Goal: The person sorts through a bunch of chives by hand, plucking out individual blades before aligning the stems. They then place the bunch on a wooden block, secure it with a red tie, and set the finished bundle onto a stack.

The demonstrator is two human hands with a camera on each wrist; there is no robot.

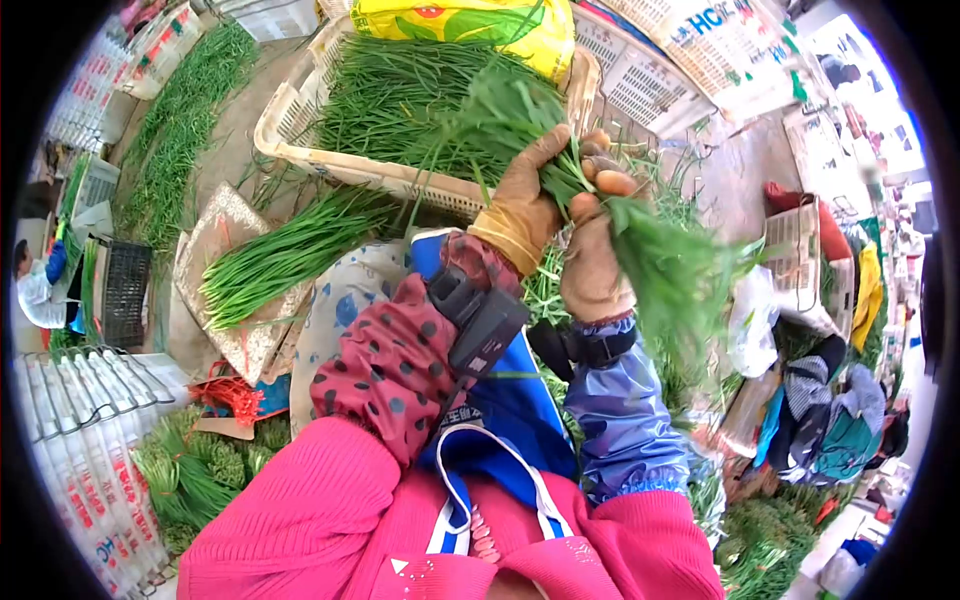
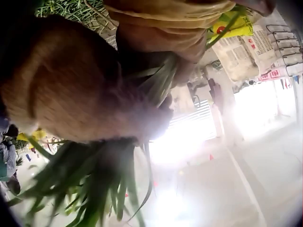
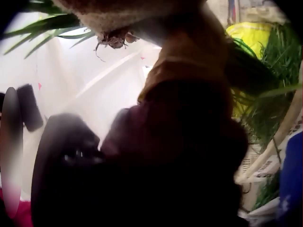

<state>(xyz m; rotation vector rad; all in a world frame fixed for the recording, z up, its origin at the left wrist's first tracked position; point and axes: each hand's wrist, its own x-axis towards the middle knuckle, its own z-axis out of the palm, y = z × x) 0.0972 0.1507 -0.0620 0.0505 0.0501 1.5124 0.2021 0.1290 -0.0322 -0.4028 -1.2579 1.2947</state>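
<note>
A bunch of garlic chives point(image 1: 675, 265) is up in front of the body, blurred at its right end. My left hand point(image 1: 530, 195), in a tan work glove with a yellowish cuff, grips the bunch, its thumb along the stems. From the right, my right hand point(image 1: 597, 260), gloved in tan, curls its brown-tipped fingers round the same stems. The left wrist view has the right glove point(image 2: 80, 90) close up, with leaves point(image 2: 104, 175) hanging below it. In the right wrist view, the left glove's cuff point(image 3: 184, 71) shows beyond a dark sleeve.
Beyond the hands stands a cream crate point(image 1: 285, 125) full of loose chives point(image 1: 400, 95), a yellow bag point(image 1: 470, 20) at its back. A neat bundle of chives point(image 1: 270, 260) lies on a speckled board point(image 1: 205, 245) at left. White crates point(image 1: 640, 85) stand behind on the right.
</note>
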